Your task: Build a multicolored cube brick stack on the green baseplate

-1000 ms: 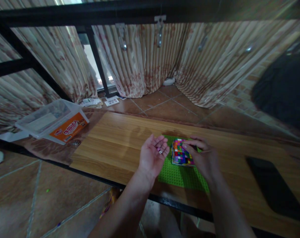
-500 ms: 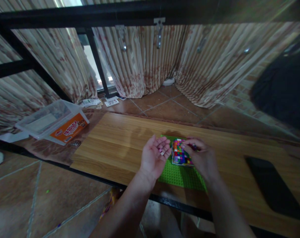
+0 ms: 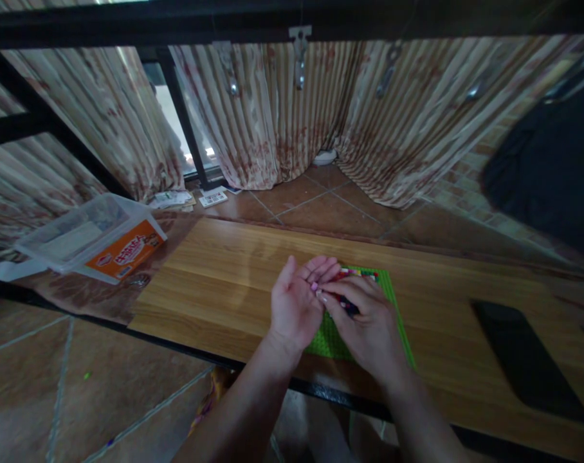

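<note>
My left hand [image 3: 296, 308] lies palm up over the left part of the green studded baseplate [image 3: 333, 344], its fingers loosely cupped. Small toy bricks rest in it; a pink brick [image 3: 314, 286] shows near the base of the fingers. Over that palm, my right hand [image 3: 369, 321] has thumb and forefinger closed in a pinch on a small pale brick [image 3: 319, 293], its shape mostly hidden. Behind the right hand, a block of many-coloured bricks [image 3: 357, 272] sits on the baseplate, largely covered by the fingers.
The baseplate is on a long wooden table [image 3: 215, 276] with a dark front edge. A black flat slab [image 3: 528, 357] lies at the right. Left of the board stands a clear plastic box [image 3: 94, 238] with an orange label. A dark metal bar [image 3: 253, 26] crosses above.
My right hand has moved left from the coloured bricks to my left palm, its fingertips now among the small bricks there. The view has shifted slightly.
</note>
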`<state>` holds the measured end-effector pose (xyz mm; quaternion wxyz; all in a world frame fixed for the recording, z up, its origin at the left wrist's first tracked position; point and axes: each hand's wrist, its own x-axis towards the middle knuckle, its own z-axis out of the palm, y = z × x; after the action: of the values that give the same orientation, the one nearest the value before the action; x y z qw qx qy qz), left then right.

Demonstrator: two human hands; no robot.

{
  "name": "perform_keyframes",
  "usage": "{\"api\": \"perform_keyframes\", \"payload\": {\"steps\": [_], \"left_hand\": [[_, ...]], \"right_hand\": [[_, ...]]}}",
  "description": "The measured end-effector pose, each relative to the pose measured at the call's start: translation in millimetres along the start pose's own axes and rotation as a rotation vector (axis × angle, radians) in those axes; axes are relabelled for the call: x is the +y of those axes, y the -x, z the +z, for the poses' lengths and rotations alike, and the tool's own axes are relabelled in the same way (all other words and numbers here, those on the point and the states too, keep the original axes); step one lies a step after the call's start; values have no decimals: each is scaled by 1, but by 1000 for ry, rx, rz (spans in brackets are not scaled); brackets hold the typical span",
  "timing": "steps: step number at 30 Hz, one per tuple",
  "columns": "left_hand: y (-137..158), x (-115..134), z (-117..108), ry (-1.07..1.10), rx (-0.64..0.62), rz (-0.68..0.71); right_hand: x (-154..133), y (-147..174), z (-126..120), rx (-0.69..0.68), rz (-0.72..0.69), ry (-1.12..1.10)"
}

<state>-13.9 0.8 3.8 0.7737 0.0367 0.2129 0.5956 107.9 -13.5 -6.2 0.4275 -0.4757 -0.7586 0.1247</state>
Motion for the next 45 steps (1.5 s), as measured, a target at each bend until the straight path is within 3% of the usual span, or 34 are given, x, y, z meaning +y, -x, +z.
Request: {"api": "perform_keyframes", "payload": {"steps": [11, 19, 26, 34, 45], "left_hand": [[1, -4, 1, -28, -66, 6], [0, 1, -2, 4, 38, 24], [0, 2, -2, 14, 78, 37], [0, 3, -2, 19, 83, 40], [1, 5, 0, 28, 90, 29]], "right_hand": [[1, 0, 2, -55, 90, -25], [16, 0, -10, 178, 376, -200], [32, -2, -10, 277, 476, -324], [41, 0, -11, 212, 491, -229], [44, 2, -14, 150, 380, -79]]}}
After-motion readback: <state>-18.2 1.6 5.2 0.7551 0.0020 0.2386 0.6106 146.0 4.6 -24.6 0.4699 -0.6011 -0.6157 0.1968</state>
